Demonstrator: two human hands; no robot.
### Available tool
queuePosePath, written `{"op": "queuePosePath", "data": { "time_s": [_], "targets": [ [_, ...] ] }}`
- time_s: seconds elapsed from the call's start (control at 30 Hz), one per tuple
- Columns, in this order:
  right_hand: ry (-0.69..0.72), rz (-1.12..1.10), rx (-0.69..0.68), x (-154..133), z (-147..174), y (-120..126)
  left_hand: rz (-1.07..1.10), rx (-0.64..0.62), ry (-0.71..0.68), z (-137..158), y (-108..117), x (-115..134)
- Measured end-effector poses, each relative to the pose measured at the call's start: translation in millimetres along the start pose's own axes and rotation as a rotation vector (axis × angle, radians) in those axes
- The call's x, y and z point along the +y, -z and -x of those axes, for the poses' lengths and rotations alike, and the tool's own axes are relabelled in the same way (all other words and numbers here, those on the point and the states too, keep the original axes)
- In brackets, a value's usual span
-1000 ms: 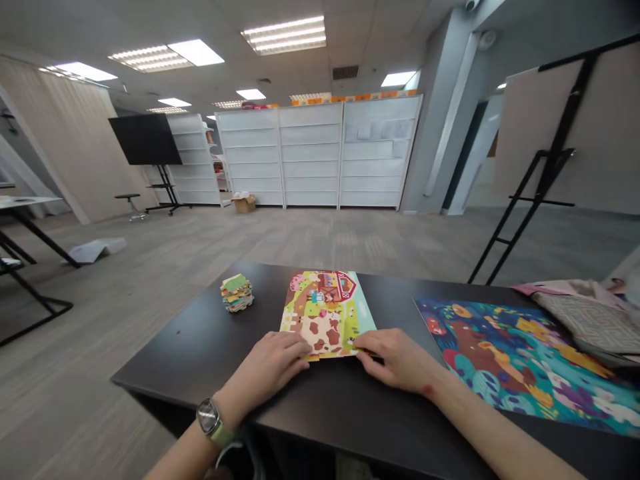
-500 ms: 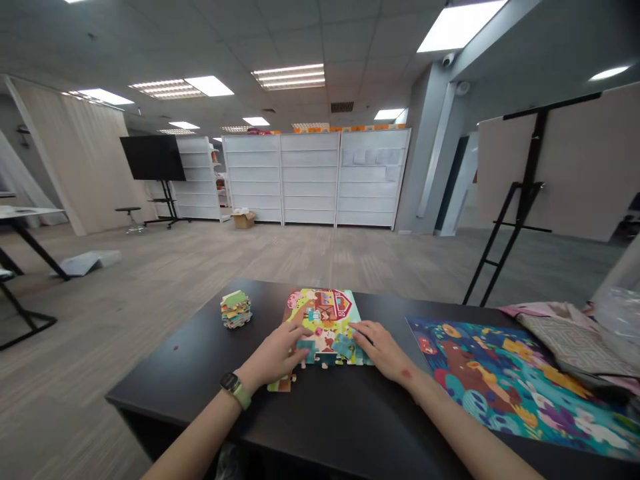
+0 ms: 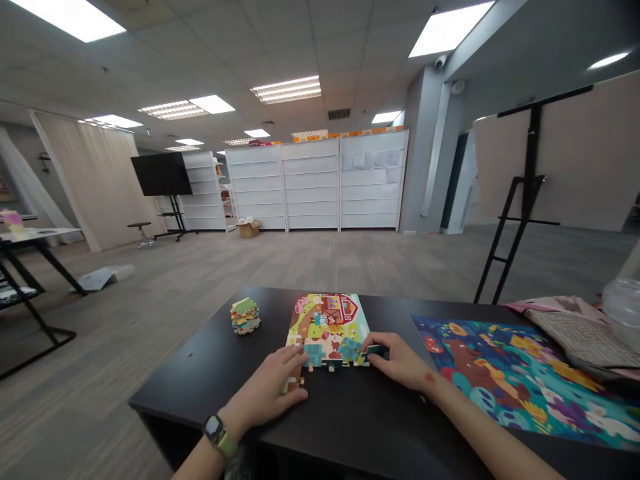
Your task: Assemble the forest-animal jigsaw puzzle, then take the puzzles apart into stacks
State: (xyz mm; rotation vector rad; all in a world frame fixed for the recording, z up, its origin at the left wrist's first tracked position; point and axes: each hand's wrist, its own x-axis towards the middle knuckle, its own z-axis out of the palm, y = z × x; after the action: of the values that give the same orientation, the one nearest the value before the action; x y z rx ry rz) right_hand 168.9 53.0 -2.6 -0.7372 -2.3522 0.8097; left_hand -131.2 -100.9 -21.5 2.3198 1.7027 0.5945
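Note:
A partly joined jigsaw puzzle [image 3: 327, 327] with a farm picture and a red barn lies on the black table in front of me. My left hand [image 3: 273, 383] rests with its fingers stretched out over the puzzle's lower left edge, partly hiding the pieces there. At the lower right corner, my right hand [image 3: 397, 360] pinches a dark puzzle piece [image 3: 379, 349] between thumb and fingers, tilted up beside the joined part. To the left stands a stack of puzzle pieces [image 3: 245, 317].
A colourful animal picture sheet [image 3: 480, 380] covers the table's right side, with a patterned bag [image 3: 565, 333] behind it. The black table's [image 3: 190, 373] left and far edges are in view. Beyond stand an easel board [image 3: 555, 160], white shelves [image 3: 310, 187] and a screen [image 3: 163, 175].
My right hand has gone from lying on the puzzle's right side to gripping a dark piece at its corner. My left hand has slid down toward the lower left edge. The view has shifted slightly.

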Motion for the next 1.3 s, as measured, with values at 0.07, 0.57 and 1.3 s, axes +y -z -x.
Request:
{"op": "queuePosePath", "data": {
  "time_s": [0.07, 0.57, 1.3],
  "targets": [
    [-0.018, -0.022, 0.064, 1, 0, 3, 0.020, -0.010, -0.020, 6, 5, 5],
    [-0.118, 0.164, -0.041, 5, -16, -29, -0.114, 0.147, -0.120, 3, 4, 4],
    [-0.089, -0.004, -0.153, -19, -8, -34, 0.070, 0.053, 0.002, -41, 5, 9]
  ]
}}
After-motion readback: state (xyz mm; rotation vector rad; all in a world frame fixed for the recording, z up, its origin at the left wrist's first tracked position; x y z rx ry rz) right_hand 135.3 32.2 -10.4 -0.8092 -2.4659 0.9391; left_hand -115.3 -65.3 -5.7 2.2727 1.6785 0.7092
